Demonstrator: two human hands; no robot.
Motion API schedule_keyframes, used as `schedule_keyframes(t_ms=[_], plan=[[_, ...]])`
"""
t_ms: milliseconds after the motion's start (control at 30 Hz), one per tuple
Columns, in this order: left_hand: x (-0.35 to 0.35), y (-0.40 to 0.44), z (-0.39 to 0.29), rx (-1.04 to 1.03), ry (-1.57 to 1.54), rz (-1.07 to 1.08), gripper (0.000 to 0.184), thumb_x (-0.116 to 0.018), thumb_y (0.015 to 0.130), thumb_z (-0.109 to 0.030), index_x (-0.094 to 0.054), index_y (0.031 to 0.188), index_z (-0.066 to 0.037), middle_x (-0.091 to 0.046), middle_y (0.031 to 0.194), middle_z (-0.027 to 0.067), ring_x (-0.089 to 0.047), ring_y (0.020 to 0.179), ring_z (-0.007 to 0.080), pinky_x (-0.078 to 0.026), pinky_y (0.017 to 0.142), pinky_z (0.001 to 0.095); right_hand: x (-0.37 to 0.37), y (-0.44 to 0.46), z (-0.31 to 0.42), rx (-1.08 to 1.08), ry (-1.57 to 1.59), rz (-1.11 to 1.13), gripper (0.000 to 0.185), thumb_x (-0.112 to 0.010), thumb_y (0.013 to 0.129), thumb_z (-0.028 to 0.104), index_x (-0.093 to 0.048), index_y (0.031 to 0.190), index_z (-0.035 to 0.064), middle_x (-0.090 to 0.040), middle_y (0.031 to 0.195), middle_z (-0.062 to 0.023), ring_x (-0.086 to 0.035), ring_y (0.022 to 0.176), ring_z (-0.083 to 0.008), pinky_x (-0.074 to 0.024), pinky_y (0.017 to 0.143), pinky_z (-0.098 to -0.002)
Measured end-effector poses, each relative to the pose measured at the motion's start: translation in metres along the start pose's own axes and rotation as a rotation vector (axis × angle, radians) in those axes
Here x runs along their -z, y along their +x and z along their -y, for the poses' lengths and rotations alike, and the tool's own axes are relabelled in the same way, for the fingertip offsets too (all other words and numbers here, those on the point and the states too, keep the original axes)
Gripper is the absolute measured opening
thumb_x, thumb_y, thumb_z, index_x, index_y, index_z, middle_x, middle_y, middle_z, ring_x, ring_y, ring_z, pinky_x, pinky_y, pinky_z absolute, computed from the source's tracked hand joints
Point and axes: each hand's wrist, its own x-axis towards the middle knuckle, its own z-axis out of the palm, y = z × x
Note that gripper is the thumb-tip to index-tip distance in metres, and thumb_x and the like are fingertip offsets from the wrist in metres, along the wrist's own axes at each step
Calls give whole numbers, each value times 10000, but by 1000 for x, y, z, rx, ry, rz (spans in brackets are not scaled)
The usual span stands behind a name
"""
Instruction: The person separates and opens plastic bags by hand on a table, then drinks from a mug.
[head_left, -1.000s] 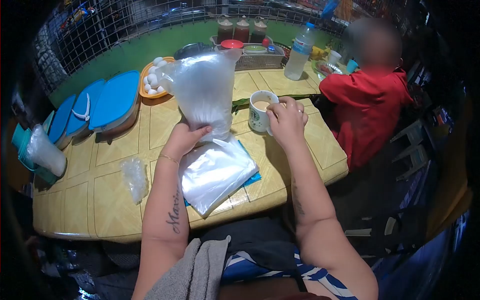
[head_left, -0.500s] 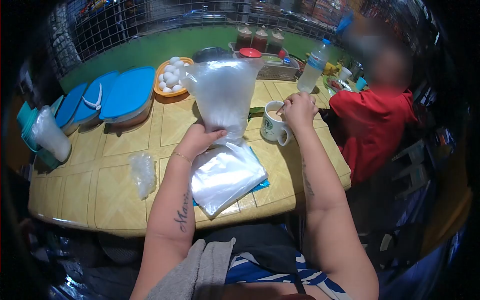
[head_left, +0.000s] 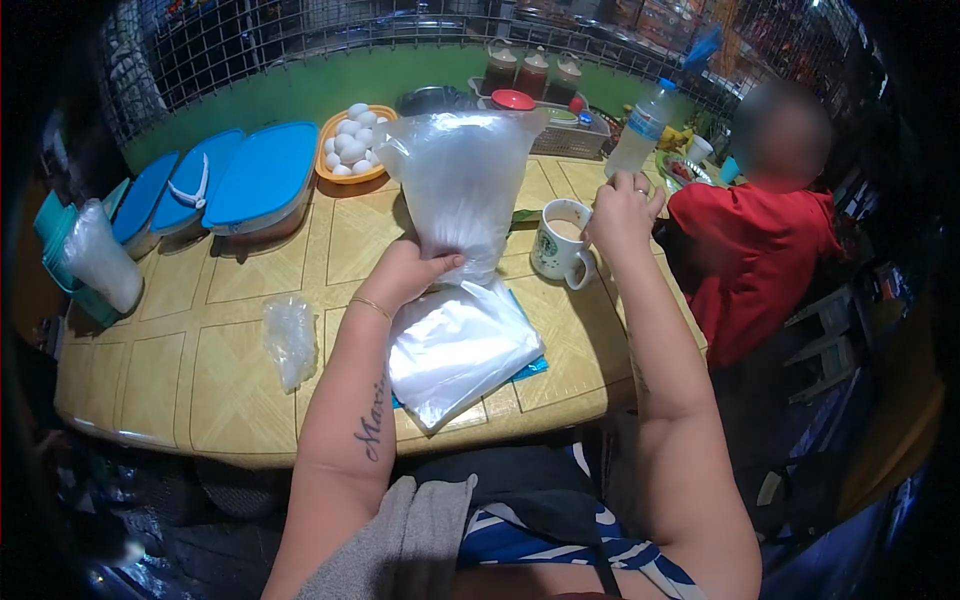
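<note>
My left hand [head_left: 425, 272] is closed around the gathered lower part of a clear plastic bag stack [head_left: 465, 180], which it holds upright. Beneath it, more folded plastic bags [head_left: 455, 350] lie on the tiled table, over something blue. My right hand [head_left: 628, 208] is pinched above the rim of a white mug [head_left: 553, 245] that holds a light brown drink. A thin utensil [head_left: 587, 228] slants up from the mug to these fingers; its upper end is hidden by the hand. The mug stands upright, its handle toward me.
Blue-lidded containers [head_left: 262, 175] and an orange basket of eggs [head_left: 350, 150] stand at the back left. A small plastic bag [head_left: 290, 342] lies left of my forearm. A water bottle [head_left: 640, 135] and a sauce tray [head_left: 560, 133] are behind the mug. A person in red [head_left: 755, 260] sits at the right.
My right hand has gone from the mug's handle side to above its rim, where the thin utensil now shows. My left hand still holds the bags. The view has shifted a little.
</note>
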Motion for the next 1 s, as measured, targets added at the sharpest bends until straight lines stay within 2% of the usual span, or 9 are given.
schedule_keyframes(t_ms=[100,200,300,433,600,700,800,867,1000], plan=[[1,-1,-1,-11,-60,7,668,-800,766,-432,-619,1153,81,-688,1033,237,-671,952,323,-508,827,373,-16,5,8,37,-3,-87,168,-679,724,146,-735,871,85,-571,1124,-90,-472,1172,-303,-249,1059,-641],[4,-5,-7,22,-56,22,664,-804,767,-415,-614,1166,81,-690,1043,226,-672,952,305,-507,833,366,-22,5,14,-13,271,-136,144,-694,718,156,-734,841,93,-572,1115,-77,-472,1172,-301,-246,1062,-641],[5,-6,-12,52,-87,24,663,-801,769,-413,-613,1169,82,-690,1043,227,-672,954,305,-505,839,365,-22,0,16,-47,446,13,131,-707,708,159,-738,822,102,-571,1119,-64,-466,1184,-304,-242,1067,-647],[6,-5,-10,66,-6,41,663,-797,768,-427,-620,1153,83,-689,1033,237,-673,956,315,-505,842,368,-4,-6,8,53,298,84,125,-708,704,143,-735,808,79,-574,1127,-68,-463,1192,-303,-236,1066,-661],[9,-7,-15,57,35,47,666,-796,764,-437,-628,1141,86,-688,1033,245,-673,966,330,-503,853,373,-7,4,-2,94,-10,-95,161,-717,690,131,-735,829,52,-577,1133,-81,-457,1196,-298,-228,1069,-670],[5,-2,-7,58,-22,49,662,-796,765,-433,-627,1142,85,-688,1040,246,-673,969,335,-502,856,376,-17,7,3,56,121,-147,134,-715,725,153,-745,833,80,-585,1133,-61,-457,1189,-289,-269,1050,-617],[6,-3,-6,61,-48,40,650,-798,767,-422,-627,1143,80,-687,1045,246,-673,970,336,-502,856,376,-31,5,11,-58,412,-98,107,-709,770,193,-752,825,112,-597,1125,-36,-466,1170,-281,-304,1009,-549],[7,-6,-11,61,-34,39,641,-798,768,-412,-626,1145,78,-688,1044,245,-672,973,335,-501,858,375,-34,2,12,-57,472,-8,105,-712,783,218,-756,824,131,-602,1124,-24,-472,1165,-278,-311,987,-525],[12,-11,-24,40,-36,39,627,-796,772,-396,-624,1144,80,-690,1035,245,-671,978,334,-498,868,371,-10,-4,11,-18,345,102,98,-730,772,218,-763,823,141,-607,1127,-21,-475,1168,-279,-308,988,-523]])
